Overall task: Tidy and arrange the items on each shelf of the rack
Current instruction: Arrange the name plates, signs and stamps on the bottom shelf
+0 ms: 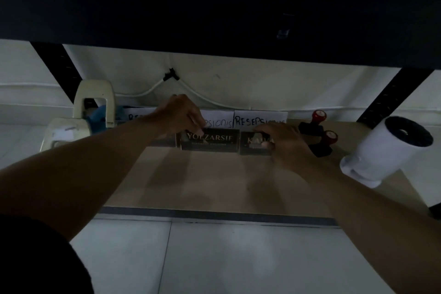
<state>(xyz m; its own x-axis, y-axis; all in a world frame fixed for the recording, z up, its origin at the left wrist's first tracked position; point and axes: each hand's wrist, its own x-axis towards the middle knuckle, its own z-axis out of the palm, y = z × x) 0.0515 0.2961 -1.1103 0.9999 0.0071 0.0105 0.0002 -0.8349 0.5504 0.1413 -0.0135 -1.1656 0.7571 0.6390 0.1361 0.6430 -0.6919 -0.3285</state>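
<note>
Two dark name plates stand side by side at the back of the beige shelf (214, 184). My left hand (181, 114) pinches the top edge of the wider plate (210, 139), lettered in gold. My right hand (281, 143) grips the smaller dark plate (250, 147), its fingers curled over the plate's right end and hiding part of the lettering. Behind them stand white paper signs (260, 120) with handwritten black letters.
A cream hole punch (95, 105) with a blue item beside it sits at the back left. Two black stamps with red knobs (319, 131) stand right of the plates. A white cylinder device (386, 150) lies at the right. A dark upper shelf (214, 12) overhangs. White cables run along the wall.
</note>
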